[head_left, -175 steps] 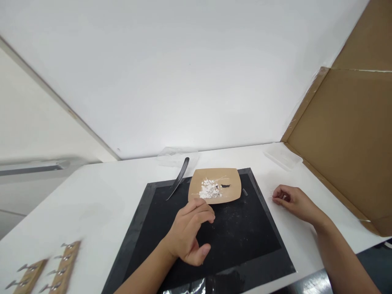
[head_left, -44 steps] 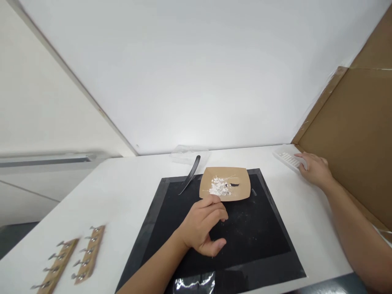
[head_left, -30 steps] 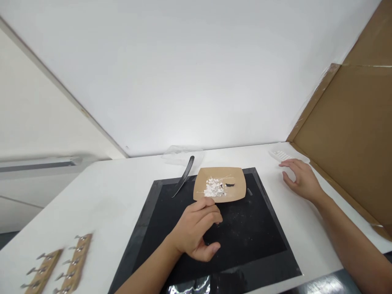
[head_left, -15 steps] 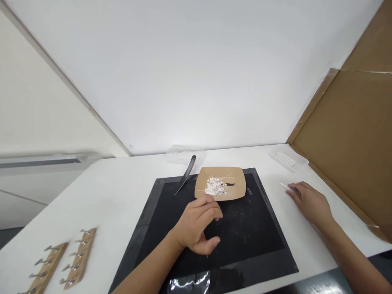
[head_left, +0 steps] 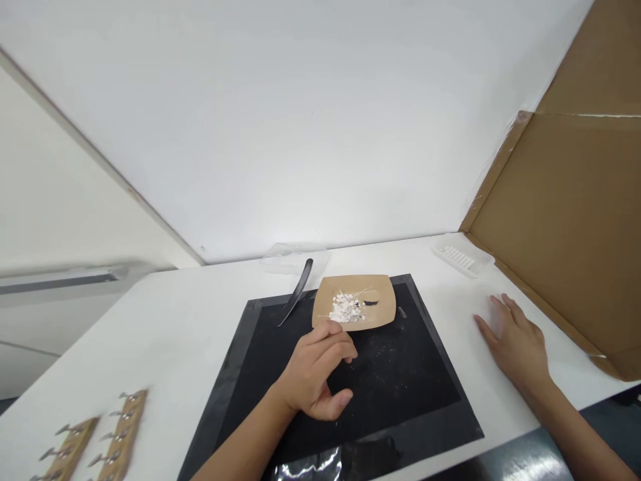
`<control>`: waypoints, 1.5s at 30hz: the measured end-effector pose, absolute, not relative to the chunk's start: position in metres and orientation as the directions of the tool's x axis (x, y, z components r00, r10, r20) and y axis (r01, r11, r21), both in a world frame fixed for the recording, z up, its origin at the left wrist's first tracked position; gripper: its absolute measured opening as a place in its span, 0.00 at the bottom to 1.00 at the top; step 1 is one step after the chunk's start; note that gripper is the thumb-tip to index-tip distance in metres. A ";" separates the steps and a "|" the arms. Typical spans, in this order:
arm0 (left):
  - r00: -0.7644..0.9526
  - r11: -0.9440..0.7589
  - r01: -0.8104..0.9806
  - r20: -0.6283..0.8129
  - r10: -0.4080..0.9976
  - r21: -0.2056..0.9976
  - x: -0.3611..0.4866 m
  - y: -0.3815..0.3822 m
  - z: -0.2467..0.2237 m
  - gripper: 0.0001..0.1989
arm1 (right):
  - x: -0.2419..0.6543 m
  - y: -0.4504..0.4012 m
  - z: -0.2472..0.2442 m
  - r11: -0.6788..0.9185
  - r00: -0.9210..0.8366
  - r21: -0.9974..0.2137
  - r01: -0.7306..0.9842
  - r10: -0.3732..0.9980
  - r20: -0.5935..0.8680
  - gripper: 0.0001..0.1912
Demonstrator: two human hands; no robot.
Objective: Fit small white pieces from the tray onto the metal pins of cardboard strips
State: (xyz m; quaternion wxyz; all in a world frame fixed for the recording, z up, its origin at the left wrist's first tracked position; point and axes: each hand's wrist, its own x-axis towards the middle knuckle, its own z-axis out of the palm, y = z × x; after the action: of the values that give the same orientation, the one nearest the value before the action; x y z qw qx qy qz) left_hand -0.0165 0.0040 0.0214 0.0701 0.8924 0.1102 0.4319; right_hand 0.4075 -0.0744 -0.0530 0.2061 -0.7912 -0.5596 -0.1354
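Observation:
My left hand [head_left: 320, 374] is over the black mat [head_left: 400, 374], just in front of the tan paper tray [head_left: 385, 319]. Its fingers are loosely curled and the thumb stands apart, with nothing visible between them. White bits [head_left: 346, 308] are heaped in the tray, beside a small dark strip [head_left: 371, 303]. To the right of the mat, my right hand [head_left: 518, 344] is spread low over the white table [head_left: 465, 314]. No object shows in its fingers; what lies beneath the palm is hidden.
A dark curved tool [head_left: 300, 287] rests across the mat's back edge near a clear plastic bag [head_left: 280, 257]. A translucent box [head_left: 463, 257] with white pieces stands at the back right. Wooden strips with metal hooks [head_left: 123, 431] lie front left. Cardboard [head_left: 565, 234] walls the right.
My right hand has opened, and the thin, shiny, needle-like thing at its fingertips is out of sight. The left hand keeps its pose. The view has shifted slightly.

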 end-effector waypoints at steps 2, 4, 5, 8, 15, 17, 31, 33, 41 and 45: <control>0.608 -0.967 0.129 0.753 0.252 0.219 -0.016 0.004 0.021 0.14 | 0.411 -0.087 -0.060 -0.251 0.318 -0.213 0.944 0.861 0.397 0.32; 0.615 -0.967 0.130 0.747 0.253 0.221 -0.017 0.005 0.020 0.15 | 0.415 -0.099 -0.064 -0.219 0.288 -0.217 0.951 0.880 0.377 0.28; 0.615 -0.966 0.130 0.746 0.255 0.223 -0.017 0.005 0.020 0.15 | 0.416 -0.104 -0.065 -0.208 0.276 -0.210 0.955 0.884 0.378 0.27; 0.607 -0.965 0.132 0.752 0.258 0.226 -0.017 0.006 0.019 0.16 | 0.418 -0.117 -0.066 -0.176 0.234 -0.177 0.968 0.888 0.396 0.27; 0.607 -0.964 0.145 0.749 0.265 0.224 -0.017 0.006 0.020 0.17 | 0.419 -0.136 -0.070 -0.066 0.089 -0.065 0.996 0.874 0.478 0.27; 0.604 -0.964 0.145 0.752 0.264 0.222 -0.016 0.006 0.020 0.17 | 0.419 -0.143 -0.068 -0.120 0.152 -0.097 0.988 0.865 0.478 0.23; 0.605 -0.969 0.136 0.757 0.246 0.206 -0.015 0.005 0.018 0.15 | 0.394 -0.134 -0.041 -0.138 0.270 -0.290 0.947 0.830 0.487 0.18; 0.606 -0.969 0.136 0.757 0.245 0.205 -0.015 0.005 0.019 0.14 | 0.386 -0.122 -0.029 -0.128 0.321 -0.403 0.906 0.829 0.458 0.17; 0.593 -0.961 0.213 0.759 0.270 0.176 -0.006 0.000 0.014 0.08 | 0.287 -0.060 0.033 0.284 -0.186 -0.823 0.491 0.958 0.220 0.08; 0.553 -0.951 0.247 0.778 0.297 0.188 0.001 -0.003 0.012 0.10 | 0.247 -0.028 0.029 0.258 -0.466 -0.930 0.260 0.877 0.113 0.06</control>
State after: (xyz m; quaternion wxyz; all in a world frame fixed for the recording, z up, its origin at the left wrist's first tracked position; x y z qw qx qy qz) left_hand 0.0015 -0.0030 0.0125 0.0284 0.8808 0.1545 0.4466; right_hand 0.2467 -0.0280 0.0293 0.3328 -0.3952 -0.7198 0.4636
